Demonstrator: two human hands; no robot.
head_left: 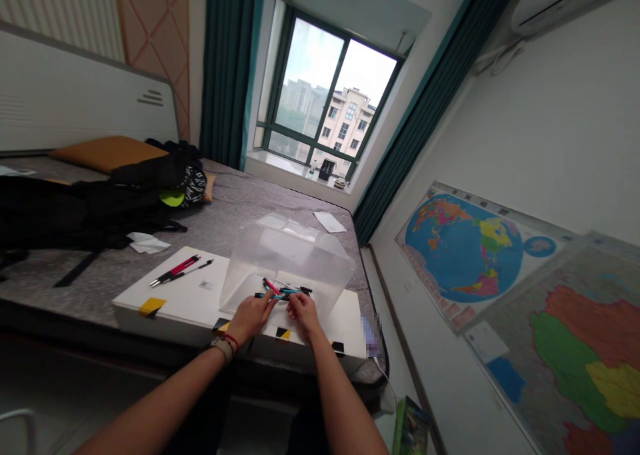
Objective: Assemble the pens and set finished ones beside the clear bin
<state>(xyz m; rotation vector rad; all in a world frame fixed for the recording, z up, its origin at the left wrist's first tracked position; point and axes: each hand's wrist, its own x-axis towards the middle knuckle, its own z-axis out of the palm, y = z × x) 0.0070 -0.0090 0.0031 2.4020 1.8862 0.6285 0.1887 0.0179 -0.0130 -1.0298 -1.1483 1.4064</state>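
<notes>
A clear plastic box (290, 255) lies on its side on a white board (195, 298) at the bed's near edge. Several pens (285, 290), teal, red and black, lie at its open mouth. My left hand (253, 315) and my right hand (303, 310) are both at this pile, fingers curled onto the pens. A red pen (177, 268) and a black pen (193, 270) lie apart on the board to the left.
Black bags and clothes (100, 205) cover the bed's left part, with an orange pillow (105, 152) behind. Crumpled paper (147, 243) and a white sheet (330, 222) lie on the grey cover. Maps (465, 248) lean against the right wall. A window (330, 108) is ahead.
</notes>
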